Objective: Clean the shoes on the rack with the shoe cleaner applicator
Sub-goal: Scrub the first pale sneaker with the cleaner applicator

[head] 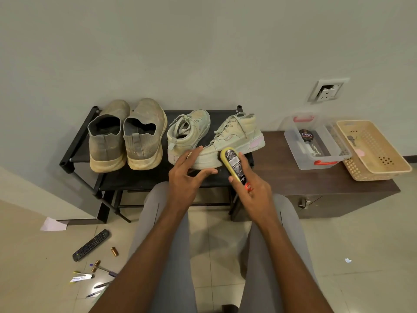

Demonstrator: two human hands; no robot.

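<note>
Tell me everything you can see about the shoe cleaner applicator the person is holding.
The shoe cleaner applicator is an oblong yellow bottle, plastic by its look, with a black printed label and a red patch near its lower end. The right hand grips its lower half. It tilts up and away, its rounded top end against the sole edge of the lace-up sneaker on the black rack.

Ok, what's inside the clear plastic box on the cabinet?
The clear plastic box holds a round black tin with a red-lettered label, lying toward the back, and something pale and crumpled nearer the front. What the pale thing is cannot be told.
</note>
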